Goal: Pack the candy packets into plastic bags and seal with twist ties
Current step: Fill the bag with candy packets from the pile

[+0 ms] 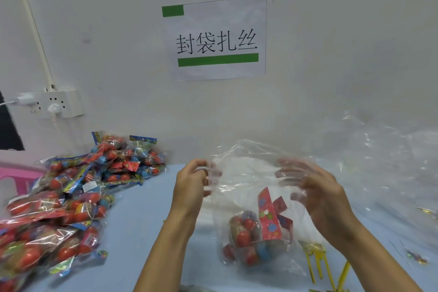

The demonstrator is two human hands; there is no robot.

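Head view: left hand fingers pinch plastic bag mouth, right hand fingers spread inside it, candy packet upright below.

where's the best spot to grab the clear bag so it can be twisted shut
Grip the clear bag at its empty upper part, just above the candy packet, coming from the sides as the left hand and right hand already do. The load sits at the bottom, so the slack film above can likely be gathered into a neck.

Two hands, one filled bag, perhaps forty loose packets.
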